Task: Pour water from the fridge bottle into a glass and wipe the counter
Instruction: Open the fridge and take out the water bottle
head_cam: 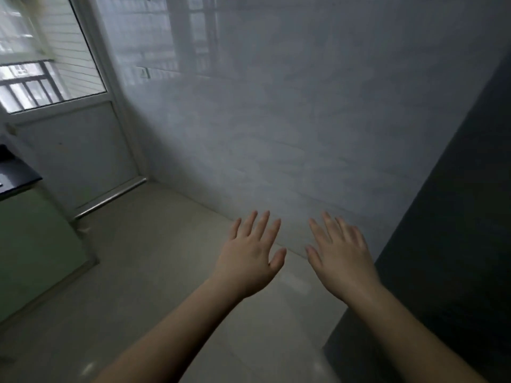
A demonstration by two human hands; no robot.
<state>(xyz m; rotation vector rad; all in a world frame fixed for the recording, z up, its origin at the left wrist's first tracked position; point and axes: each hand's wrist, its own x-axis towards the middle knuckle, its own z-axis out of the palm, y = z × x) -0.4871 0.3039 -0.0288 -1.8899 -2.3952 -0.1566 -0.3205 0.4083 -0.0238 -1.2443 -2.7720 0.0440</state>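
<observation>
Your left hand [249, 261] and your right hand [341, 261] are held out side by side, backs up, fingers straight and spread wide, holding nothing. Both float over the pale floor [154, 272], near the foot of the white wall [276, 134]. The dark counter [16, 172] sits far to the left of your hands. You cannot see any bottle or glass here.
</observation>
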